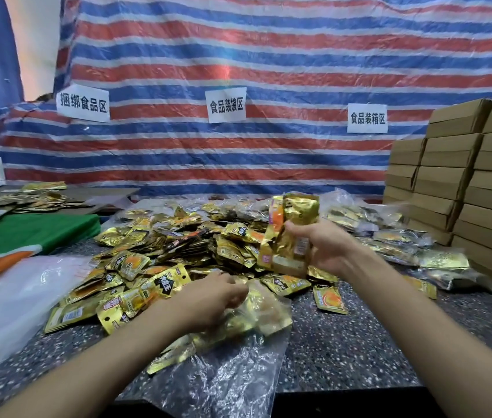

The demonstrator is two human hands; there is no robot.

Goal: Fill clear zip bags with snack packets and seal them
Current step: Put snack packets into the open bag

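A big heap of gold snack packets (160, 251) covers the middle of the speckled table (344, 336). My right hand (323, 245) grips a bunch of gold packets (290, 233) and holds it upright above the heap. In front of me lies a clear zip bag (238, 366) with a few gold packets inside. My left hand (211, 300) pinches the bag's upper edge, fingers curled on the plastic. The bag's mouth is partly hidden under that hand.
Filled clear bags (395, 239) lie at the right, beside stacked cardboard boxes (462, 182). A pile of empty clear bags (12, 300) sits at the left over green and orange cloth (27, 233). A striped tarp (238, 86) with three paper signs hangs behind.
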